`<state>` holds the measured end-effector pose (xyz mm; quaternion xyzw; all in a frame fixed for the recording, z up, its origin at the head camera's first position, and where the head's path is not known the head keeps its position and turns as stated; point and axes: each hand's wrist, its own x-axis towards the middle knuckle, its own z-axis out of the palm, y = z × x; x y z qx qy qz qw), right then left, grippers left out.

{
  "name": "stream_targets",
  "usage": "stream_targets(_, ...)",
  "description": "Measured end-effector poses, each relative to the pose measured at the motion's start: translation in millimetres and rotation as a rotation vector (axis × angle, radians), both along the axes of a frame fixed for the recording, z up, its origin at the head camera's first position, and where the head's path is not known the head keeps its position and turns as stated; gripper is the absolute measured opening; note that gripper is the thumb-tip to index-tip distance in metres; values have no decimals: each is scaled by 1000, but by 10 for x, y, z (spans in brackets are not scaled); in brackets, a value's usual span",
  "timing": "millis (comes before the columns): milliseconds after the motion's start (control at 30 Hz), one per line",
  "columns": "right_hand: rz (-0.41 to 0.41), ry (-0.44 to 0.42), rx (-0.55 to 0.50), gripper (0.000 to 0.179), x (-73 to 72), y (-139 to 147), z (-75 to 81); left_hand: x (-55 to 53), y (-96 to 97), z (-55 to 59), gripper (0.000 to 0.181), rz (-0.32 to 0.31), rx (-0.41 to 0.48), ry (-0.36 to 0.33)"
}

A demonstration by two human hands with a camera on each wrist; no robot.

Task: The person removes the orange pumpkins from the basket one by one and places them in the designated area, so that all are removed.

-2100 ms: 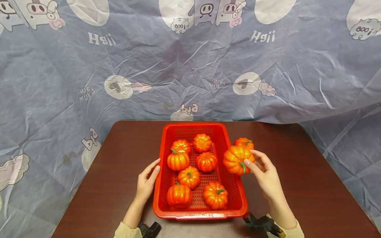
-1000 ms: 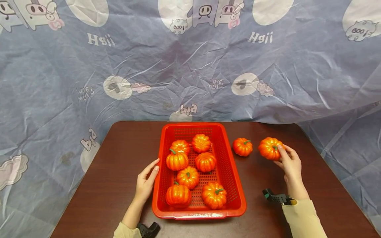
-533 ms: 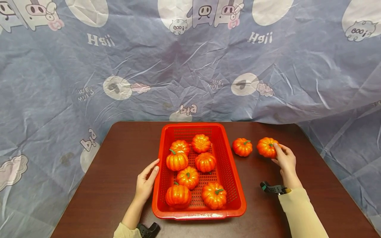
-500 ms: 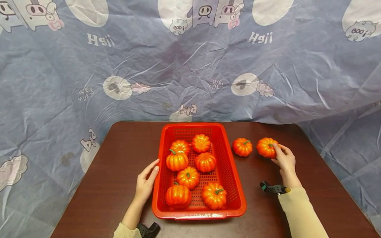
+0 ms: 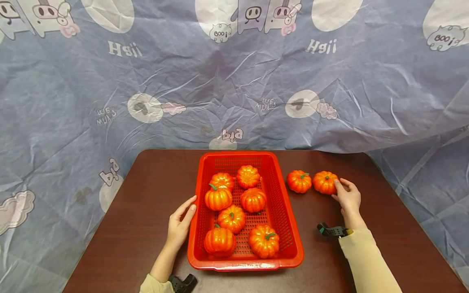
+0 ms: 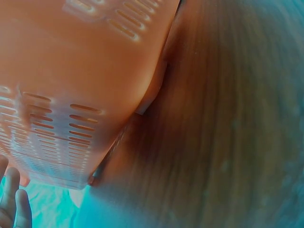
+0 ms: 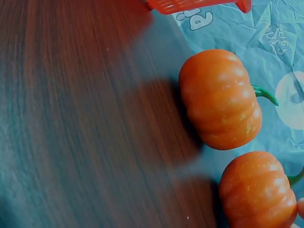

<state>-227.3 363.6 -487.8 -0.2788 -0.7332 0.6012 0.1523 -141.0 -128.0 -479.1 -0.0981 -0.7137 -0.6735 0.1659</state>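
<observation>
A red plastic basket [image 5: 291, 228] holds several small orange pumpkins, among them a pumpkin [image 5: 264, 241] at its near right corner. My left hand [image 5: 178, 226] rests against the basket's left rim with fingers extended; the left wrist view shows its fingertips beside the slotted wall [image 6: 52, 137]. Right of the basket, two pumpkins sit side by side on the table: the left pumpkin [image 5: 299, 181] and the right pumpkin [image 5: 324, 182]. My right hand [image 5: 348, 199] touches the right pumpkin's right side, thumb at its edge, fingers loosely extended. Only fingertips show at the right wrist view's edge.
The dark brown wooden table [image 5: 146, 195] extends on both sides of the basket. A blue-grey printed cloth [image 5: 227, 81] hangs behind and around it. Black wrist-worn devices sit at both wrists, the right device [image 5: 331, 230] beside a pale yellow sleeve [image 5: 368, 260].
My right hand carried a pumpkin from over the basket's right rim to the table on the right, then shifted it left beside the other pumpkin. My left hand has stayed at the rim.
</observation>
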Motion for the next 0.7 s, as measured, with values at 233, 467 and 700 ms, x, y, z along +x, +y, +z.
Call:
stream_targets(233,22,24,-72,59,0,23,-41,1,3,-7,31,-4,3,-13)
stream_targets(467,-9,20,3,59,47,-22,42,3,2,0,30,-6,6,-12)
stream_targets(700,20,66,81,56,98,-280,440,-7,0,0,30,-4,-1,-1)
